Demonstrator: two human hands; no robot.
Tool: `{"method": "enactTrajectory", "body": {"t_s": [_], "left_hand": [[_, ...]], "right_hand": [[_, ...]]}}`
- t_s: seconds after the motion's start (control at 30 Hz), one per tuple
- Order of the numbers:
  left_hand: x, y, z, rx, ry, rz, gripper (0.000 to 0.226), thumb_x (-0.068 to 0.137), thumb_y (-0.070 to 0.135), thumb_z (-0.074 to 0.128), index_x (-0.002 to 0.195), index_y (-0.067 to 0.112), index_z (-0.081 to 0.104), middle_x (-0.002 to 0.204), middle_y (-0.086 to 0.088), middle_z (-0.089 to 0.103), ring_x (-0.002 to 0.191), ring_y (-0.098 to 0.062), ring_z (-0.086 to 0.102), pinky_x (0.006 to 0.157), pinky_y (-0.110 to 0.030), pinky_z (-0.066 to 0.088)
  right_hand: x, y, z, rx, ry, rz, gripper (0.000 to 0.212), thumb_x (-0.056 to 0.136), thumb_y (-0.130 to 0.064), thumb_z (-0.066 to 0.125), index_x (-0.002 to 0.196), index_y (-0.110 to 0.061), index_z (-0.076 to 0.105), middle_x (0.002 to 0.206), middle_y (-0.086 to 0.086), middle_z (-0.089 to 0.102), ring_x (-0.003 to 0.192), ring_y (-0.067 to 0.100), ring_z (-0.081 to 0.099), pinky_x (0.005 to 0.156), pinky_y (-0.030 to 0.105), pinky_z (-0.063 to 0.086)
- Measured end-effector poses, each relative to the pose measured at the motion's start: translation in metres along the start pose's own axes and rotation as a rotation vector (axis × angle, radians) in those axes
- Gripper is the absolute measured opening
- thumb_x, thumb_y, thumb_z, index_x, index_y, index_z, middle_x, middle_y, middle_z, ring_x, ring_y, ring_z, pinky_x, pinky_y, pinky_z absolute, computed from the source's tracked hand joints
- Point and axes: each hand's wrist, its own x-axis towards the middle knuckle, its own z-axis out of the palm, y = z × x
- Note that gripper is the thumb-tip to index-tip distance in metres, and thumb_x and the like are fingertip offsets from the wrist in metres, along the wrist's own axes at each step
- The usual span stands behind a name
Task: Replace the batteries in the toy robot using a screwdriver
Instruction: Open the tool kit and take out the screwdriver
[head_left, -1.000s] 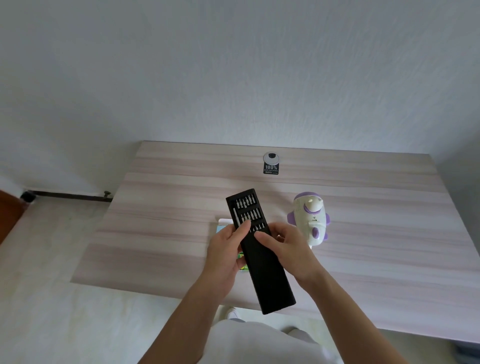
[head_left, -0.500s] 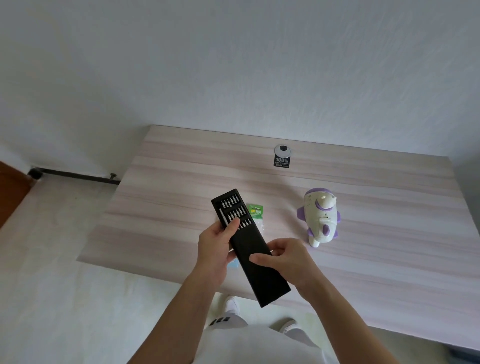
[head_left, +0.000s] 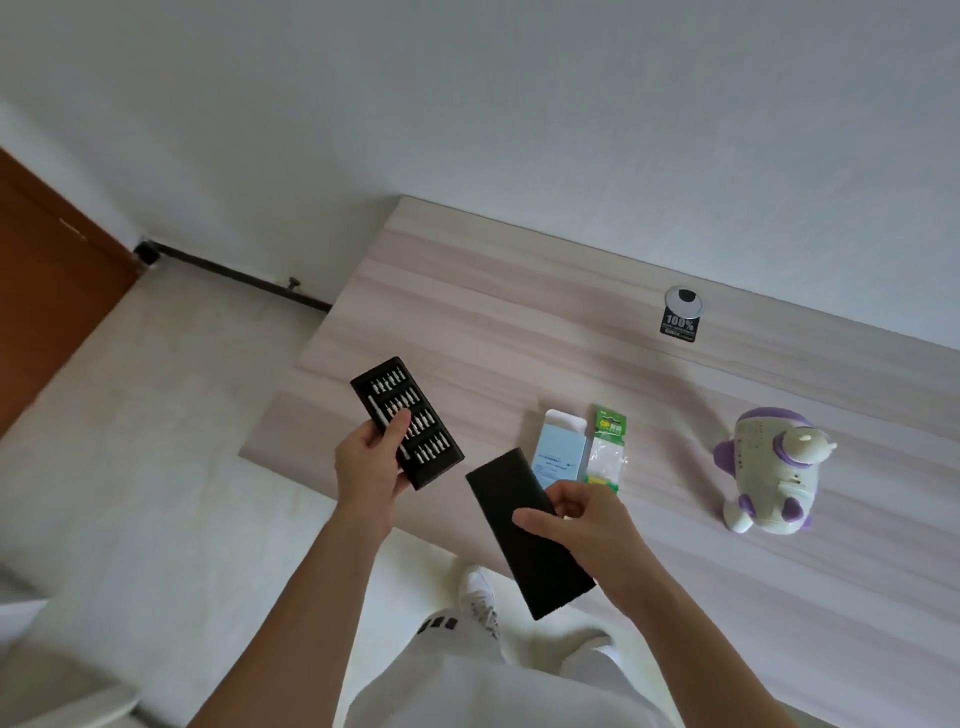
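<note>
Bit tray (head_left: 407, 422) in left hand (head_left: 367, 467), sleeve (head_left: 528, 530) in right hand (head_left: 582, 525)

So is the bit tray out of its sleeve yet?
Yes, fully out: left hand holds the tray, right hand the sleeve, apart.

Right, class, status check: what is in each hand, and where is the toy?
Left hand holds bit tray. Right hand holds black sleeve. Toy robot on table, untouched. Nothing in the way.
</note>
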Motion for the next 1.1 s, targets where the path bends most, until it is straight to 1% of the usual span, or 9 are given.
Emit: {"method": "enactTrajectory", "body": {"t_s": [0.07, 0.17, 0.23, 0.37, 0.57, 0.7, 0.87, 1.0, 1.1], "left_hand": [[0.013, 0.003, -0.010, 0.021, -0.030, -0.026, 0.014, 0.095, 0.020, 0.068, 0.106, 0.012, 0.071, 0.097, -0.008, 0.075, 0.089, -0.023, 0.072, 0.071, -0.040, 0.061], [0.028, 0.000, -0.020, 0.030, -0.096, -0.076, 0.020, 0.096, 0.019, 0.067, 0.113, 0.011, 0.071, 0.101, -0.009, 0.076, 0.091, -0.023, 0.073, 0.068, -0.038, 0.061], [0.035, -0.002, -0.026, 0.048, -0.138, -0.115, 0.019, 0.097, 0.018, 0.064, 0.114, 0.012, 0.070, 0.101, -0.007, 0.077, 0.091, -0.023, 0.072, 0.068, -0.037, 0.060], [0.045, -0.006, -0.039, 0.095, -0.211, -0.177, 0.021, 0.099, 0.014, 0.060, 0.118, 0.012, 0.069, 0.104, -0.009, 0.076, 0.090, -0.023, 0.072, 0.067, -0.035, 0.060], [0.054, -0.004, -0.049, 0.087, -0.239, -0.193, 0.023, 0.099, 0.013, 0.060, 0.120, 0.013, 0.069, 0.112, -0.011, 0.075, 0.102, -0.027, 0.071, 0.072, -0.035, 0.060], [0.057, -0.002, -0.049, 0.091, -0.259, -0.179, 0.024, 0.098, 0.012, 0.060, 0.120, 0.014, 0.068, 0.112, -0.008, 0.076, 0.104, -0.025, 0.071, 0.076, -0.036, 0.060], [0.050, 0.002, -0.044, 0.080, -0.280, -0.163, 0.021, 0.098, 0.011, 0.059, 0.116, 0.015, 0.070, 0.107, -0.007, 0.077, 0.097, -0.021, 0.073, 0.073, -0.034, 0.061], [0.042, 0.002, -0.036, 0.081, -0.285, -0.150, 0.020, 0.098, 0.010, 0.060, 0.114, 0.015, 0.071, 0.107, -0.007, 0.077, 0.095, -0.021, 0.073, 0.072, -0.033, 0.061], [0.032, 0.003, -0.024, 0.084, -0.306, -0.129, 0.019, 0.098, 0.008, 0.060, 0.113, 0.012, 0.071, 0.105, -0.008, 0.077, 0.092, -0.021, 0.074, 0.070, -0.033, 0.061]], "right_hand": [[0.022, -0.006, 0.010, 0.123, 0.073, 0.028, 0.031, 0.084, -0.033, 0.078, 0.093, -0.005, 0.068, 0.090, 0.009, 0.075, 0.089, 0.024, 0.074, 0.085, 0.045, 0.061], [0.061, -0.016, 0.026, 0.261, 0.114, 0.082, 0.013, 0.091, -0.017, 0.072, 0.099, -0.008, 0.067, 0.097, 0.011, 0.075, 0.095, 0.025, 0.073, 0.085, 0.042, 0.061], [0.093, -0.016, 0.037, 0.245, 0.150, 0.115, 0.012, 0.090, -0.014, 0.072, 0.100, -0.014, 0.065, 0.100, 0.010, 0.074, 0.094, 0.025, 0.072, 0.086, 0.043, 0.061], [0.145, -0.006, 0.062, 0.128, 0.237, 0.181, 0.023, 0.083, -0.024, 0.078, 0.100, -0.019, 0.065, 0.098, 0.008, 0.074, 0.088, 0.028, 0.073, 0.082, 0.054, 0.060], [0.173, -0.009, 0.086, -0.041, 0.308, 0.187, 0.029, 0.089, -0.026, 0.073, 0.113, -0.013, 0.062, 0.102, 0.006, 0.070, 0.091, 0.025, 0.068, 0.082, 0.044, 0.060], [0.176, -0.011, 0.089, -0.208, 0.370, 0.134, 0.029, 0.091, -0.028, 0.071, 0.114, -0.012, 0.062, 0.098, 0.002, 0.066, 0.079, 0.015, 0.061, 0.058, 0.022, 0.045], [0.176, -0.005, 0.089, -0.279, 0.417, 0.125, 0.031, 0.086, -0.033, 0.076, 0.108, -0.017, 0.061, 0.097, -0.001, 0.068, 0.082, 0.020, 0.067, 0.073, 0.038, 0.059], [0.166, -0.008, 0.082, -0.317, 0.428, 0.069, 0.025, 0.091, -0.032, 0.070, 0.108, -0.015, 0.063, 0.097, 0.000, 0.066, 0.085, 0.016, 0.060, 0.067, 0.027, 0.043], [0.147, -0.016, 0.067, -0.240, 0.387, -0.070, 0.012, 0.095, -0.030, 0.065, 0.098, -0.019, 0.066, 0.091, -0.002, 0.068, 0.082, 0.019, 0.067, 0.071, 0.031, 0.052]]}}
